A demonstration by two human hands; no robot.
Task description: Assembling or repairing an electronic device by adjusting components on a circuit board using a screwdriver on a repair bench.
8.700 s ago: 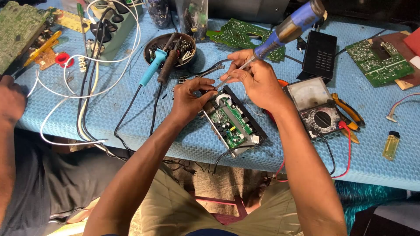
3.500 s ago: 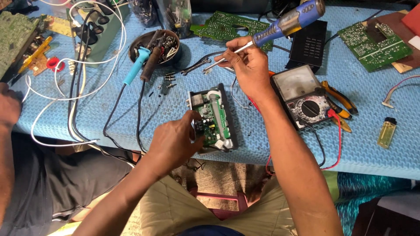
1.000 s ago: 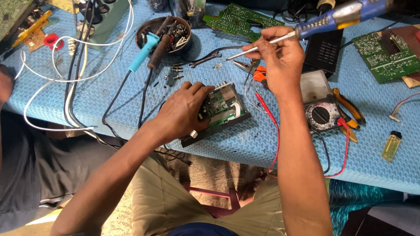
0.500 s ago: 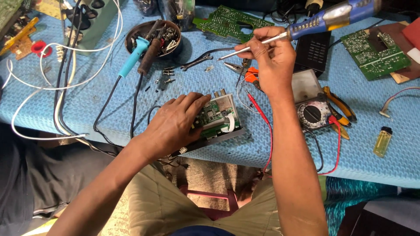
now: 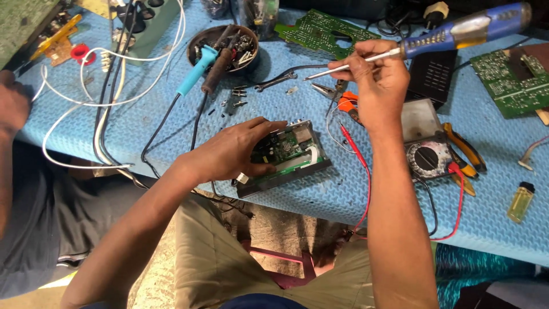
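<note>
My left hand [image 5: 237, 150] grips a small black box holding a green circuit board [image 5: 289, 153], which lies at the near edge of the blue foam mat [image 5: 320, 194]. My right hand [image 5: 376, 80] is raised above the mat and holds a blue-handled screwdriver [image 5: 457, 35], its metal shaft pointing left. The tip hangs above a pair of orange-handled pliers [image 5: 342, 102]. A red probe lead [image 5: 357, 151] runs between the box and my right forearm.
A multimeter [image 5: 430, 154] lies right of the box with yellow-handled cutters [image 5: 466, 150] and a yellow lighter [image 5: 520, 201]. A bowl [image 5: 223, 48] holds two soldering irons. Green boards [image 5: 320, 28] [image 5: 509, 80], loose screws [image 5: 237, 96], white cables [image 5: 108, 86]. Another person's hand [image 5: 14, 103] sits far left.
The box has been turned and slid toward the near edge, my left hand staying on it. My right hand lifted up and right with the screwdriver.
</note>
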